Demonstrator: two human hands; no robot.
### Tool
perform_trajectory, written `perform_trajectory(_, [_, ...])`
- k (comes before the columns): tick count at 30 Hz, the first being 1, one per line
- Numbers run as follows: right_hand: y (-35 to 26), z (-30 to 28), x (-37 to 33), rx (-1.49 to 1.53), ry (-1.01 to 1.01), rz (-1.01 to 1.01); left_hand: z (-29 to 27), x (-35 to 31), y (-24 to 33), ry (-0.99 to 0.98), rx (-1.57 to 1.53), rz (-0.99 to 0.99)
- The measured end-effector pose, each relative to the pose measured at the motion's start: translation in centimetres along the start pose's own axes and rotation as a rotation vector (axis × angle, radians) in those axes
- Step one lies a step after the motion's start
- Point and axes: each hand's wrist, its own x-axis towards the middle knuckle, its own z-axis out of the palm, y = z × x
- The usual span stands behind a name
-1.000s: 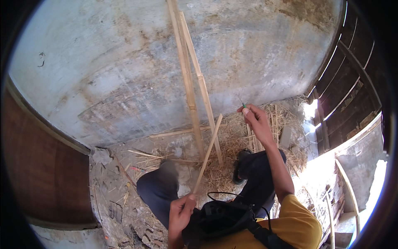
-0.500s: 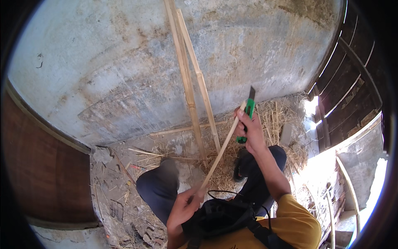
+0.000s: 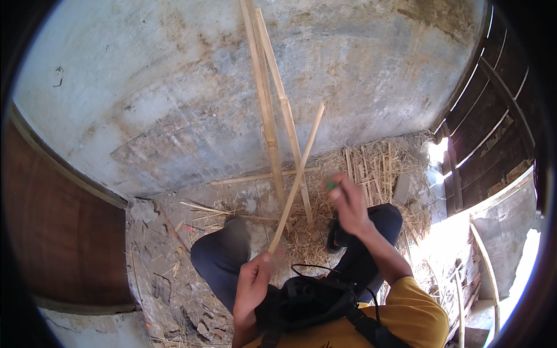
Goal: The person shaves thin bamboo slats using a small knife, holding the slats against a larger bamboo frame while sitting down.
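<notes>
Closed around the lower end of a pale bamboo strip (image 3: 299, 174) is my left hand (image 3: 253, 278). The strip slants up and to the right, its far end free in front of the wall. To the right of it, apart from the strip, my right hand (image 3: 349, 206) is closed on a green utility knife (image 3: 331, 185). Motion blurs that hand, and only a bit of the green handle shows; the blade cannot be made out.
Two long bamboo poles (image 3: 266, 110) lean against the stained concrete wall (image 3: 174, 87). Straw and shavings (image 3: 377, 168) cover the floor between and beyond my knees. A brown wooden panel (image 3: 69, 226) stands at left, dark slatted boards (image 3: 493, 104) at right. A black bag (image 3: 310, 301) hangs at my lap.
My right hand has come off the bamboo strip and moved slightly down, the knife turning with it. The strip's far end has swung up and left; my left hand has shifted slightly left.
</notes>
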Motion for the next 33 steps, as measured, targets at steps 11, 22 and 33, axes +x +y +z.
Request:
perform_trajectory(11, [-2.9,2.1,-3.8,-0.213,-0.298,-0.346,1.2,0.0,1.5,0.006,-0.045,0.034])
perform_trajectory(22, [-4.2,1.9,-3.4,-0.291,-0.277,-0.363,1.8,-0.4,1.7,0.102,-0.008,0.096])
perform_trajectory(33, [-5.0,1.6,-2.4,-0.364,-0.241,-0.378,2.0,-0.8,2.3,0.124,0.014,0.061])
